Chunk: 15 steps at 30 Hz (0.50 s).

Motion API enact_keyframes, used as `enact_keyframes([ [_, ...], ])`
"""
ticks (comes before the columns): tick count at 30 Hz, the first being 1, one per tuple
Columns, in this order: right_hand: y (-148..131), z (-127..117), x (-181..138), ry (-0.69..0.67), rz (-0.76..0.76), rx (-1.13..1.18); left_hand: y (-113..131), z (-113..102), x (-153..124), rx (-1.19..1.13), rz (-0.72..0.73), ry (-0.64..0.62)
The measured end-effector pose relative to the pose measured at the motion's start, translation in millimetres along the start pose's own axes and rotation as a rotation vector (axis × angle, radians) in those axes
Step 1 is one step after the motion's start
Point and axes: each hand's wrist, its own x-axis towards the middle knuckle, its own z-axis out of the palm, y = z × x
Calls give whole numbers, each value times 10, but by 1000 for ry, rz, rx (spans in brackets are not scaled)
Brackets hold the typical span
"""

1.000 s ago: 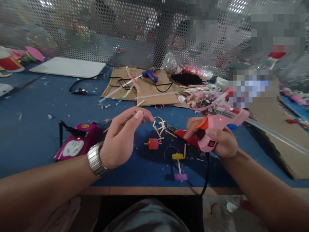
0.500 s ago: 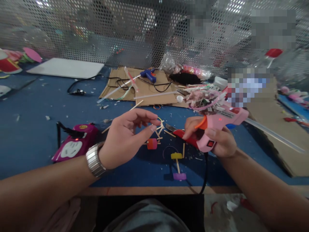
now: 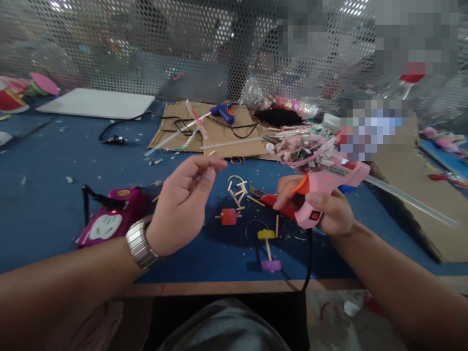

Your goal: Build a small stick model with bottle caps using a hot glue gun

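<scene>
My left hand hovers over the blue table with thumb pressed to curled fingers in a pinch; what it holds is too small to make out. A metal watch is on that wrist. My right hand grips a pink hot glue gun, forefinger by the orange trigger, red nozzle pointing left and down. Between the hands lie a small cluster of glued wooden sticks, an orange foam piece on a stick, and a yellow and a purple foam piece joined by a stick.
A magenta power socket with a black plug sits left of my hand. Cardboard at the back carries a blue glue gun, glue sticks and cables. A white board lies far left. A perforated metal screen closes the back.
My left hand reached its thumb to the stick cluster half a second ago, then drew back up and left into a pinch. The glue gun shifted slightly left.
</scene>
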Motion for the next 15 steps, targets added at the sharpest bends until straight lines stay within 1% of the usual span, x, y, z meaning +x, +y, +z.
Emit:
enact_keyframes([
  [7,7,18,6,-6,-20,11,-207,11,4,-33,7,32],
  [10,16,14,-3,-14,-13,20,-208,35,1,-74,51,53],
  [15,9,0,-25,-45,13,13,-136,70,-7,-103,115,32],
])
